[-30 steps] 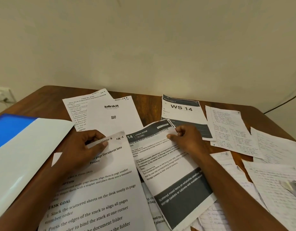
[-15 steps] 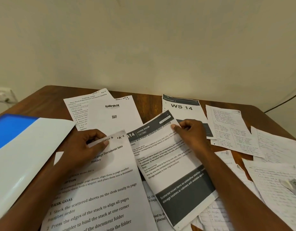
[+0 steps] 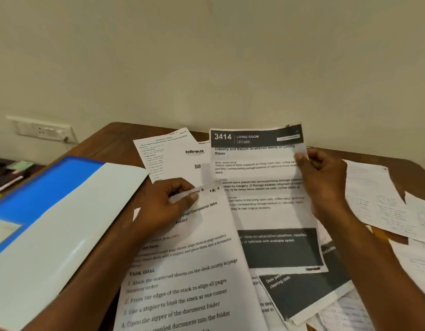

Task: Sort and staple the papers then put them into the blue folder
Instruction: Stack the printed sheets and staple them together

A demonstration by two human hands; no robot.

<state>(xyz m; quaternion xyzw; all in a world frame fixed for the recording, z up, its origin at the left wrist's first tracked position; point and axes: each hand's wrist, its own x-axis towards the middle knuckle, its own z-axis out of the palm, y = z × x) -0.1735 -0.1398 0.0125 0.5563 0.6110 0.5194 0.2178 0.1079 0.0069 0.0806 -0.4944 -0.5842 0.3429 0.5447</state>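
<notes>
Nearest to the person, a printed instruction sheet (image 3: 182,283) headed "TASK GOAL" lies on the counter (image 3: 106,149), its lower edge running out of view. The left hand (image 3: 163,206) rests on the upper part of this sheet, the grip closed with thumb and fingertips pinching the top edge by the handwritten marks. To the left lies the blue folder (image 3: 51,211), flat, with a pale flap or sheet across its near half; whether anything is inside it I cannot tell. Just right of the instruction sheet, a dark-banded sheet (image 3: 302,295) and other loose pages overlap in a heap. Above them the right hand (image 3: 323,177) holds the "3414 LIVING ROOM" sheet (image 3: 256,168) lifted and tilted off the counter, the grip closed on its right edge, thumb on the front; the paper hangs to the left of that hand and overlaps the instruction sheet's right side. Handwritten pages (image 3: 378,199) spread out to the right. Further back lie a "blinkit" sheet (image 3: 194,161) and another printed page (image 3: 156,149) partly under it. The counter is dark brown wood, pushed against a plain cream wall (image 3: 206,56), with a switchboard (image 3: 41,130) on the wall at far left and some pens (image 3: 10,180) on a lower surface beyond the folder.
</notes>
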